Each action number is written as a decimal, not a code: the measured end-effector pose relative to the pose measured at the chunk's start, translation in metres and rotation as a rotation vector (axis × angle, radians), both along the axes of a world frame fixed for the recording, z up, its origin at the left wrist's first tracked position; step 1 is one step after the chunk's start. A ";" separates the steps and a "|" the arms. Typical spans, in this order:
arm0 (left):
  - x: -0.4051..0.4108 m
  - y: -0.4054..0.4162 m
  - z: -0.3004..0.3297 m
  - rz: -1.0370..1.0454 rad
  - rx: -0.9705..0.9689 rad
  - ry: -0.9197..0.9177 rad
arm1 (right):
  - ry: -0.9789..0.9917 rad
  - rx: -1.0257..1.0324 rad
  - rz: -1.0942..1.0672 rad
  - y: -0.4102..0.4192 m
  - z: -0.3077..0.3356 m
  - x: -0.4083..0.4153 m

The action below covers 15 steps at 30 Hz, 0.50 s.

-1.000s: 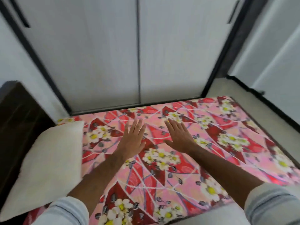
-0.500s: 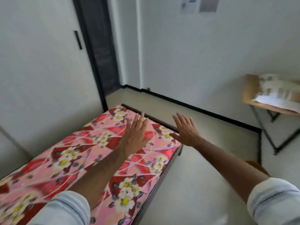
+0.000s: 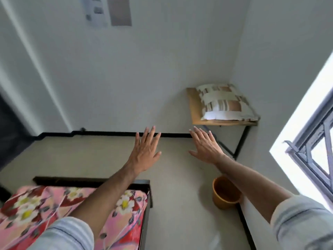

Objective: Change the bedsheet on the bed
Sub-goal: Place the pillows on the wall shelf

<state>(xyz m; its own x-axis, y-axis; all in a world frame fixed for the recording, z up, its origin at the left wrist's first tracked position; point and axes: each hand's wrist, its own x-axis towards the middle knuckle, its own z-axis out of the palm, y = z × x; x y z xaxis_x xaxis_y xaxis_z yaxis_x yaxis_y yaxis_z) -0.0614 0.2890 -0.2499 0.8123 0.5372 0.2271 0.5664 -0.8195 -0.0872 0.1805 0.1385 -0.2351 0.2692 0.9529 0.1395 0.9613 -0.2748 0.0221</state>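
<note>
The pink and red flowered bedsheet covers the bed at the lower left, and the dark bed frame shows along its foot and right side. My left hand is stretched out in the air beyond the bed's foot, fingers straight, holding nothing. My right hand is held out beside it, fingers spread, also empty. A folded cream and brown striped cloth lies on a small wooden table in the far right corner.
An orange bucket stands on the floor by the right wall, under my right forearm. An open window with a dark grille is at the right. Bare beige floor lies between the bed and the far wall.
The view has swung right, away from the bed toward the room's corner. Both hands left the sheet and now hover in the air over the floor.
</note>
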 end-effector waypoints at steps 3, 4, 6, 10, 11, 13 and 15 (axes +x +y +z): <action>0.062 0.042 0.004 -0.057 -0.053 0.010 | 0.036 0.007 -0.077 0.021 0.008 0.051; 0.086 0.056 0.005 -0.092 -0.055 0.017 | 0.030 0.008 -0.105 0.026 0.007 0.073; 0.131 0.080 0.004 -0.154 -0.034 0.029 | 0.015 0.009 -0.161 0.036 0.003 0.115; 0.223 0.122 -0.003 -0.222 -0.044 0.040 | 0.058 0.043 -0.297 0.056 -0.008 0.205; 0.251 0.135 -0.007 -0.237 -0.038 0.028 | 0.053 0.046 -0.317 0.064 -0.010 0.230; 0.297 0.156 -0.012 -0.253 -0.043 0.019 | 0.050 0.043 -0.339 0.080 -0.013 0.274; 0.346 0.177 -0.017 -0.258 -0.074 0.025 | 0.074 0.032 -0.345 0.099 -0.016 0.321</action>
<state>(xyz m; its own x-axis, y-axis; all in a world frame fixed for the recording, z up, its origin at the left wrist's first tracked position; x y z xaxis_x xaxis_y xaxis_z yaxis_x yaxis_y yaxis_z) 0.2847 0.4658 -0.2668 0.9293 0.3264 0.1729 0.3367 -0.9410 -0.0331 0.5018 0.2379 -0.2514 0.5848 0.7997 0.1361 0.8105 -0.5828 -0.0585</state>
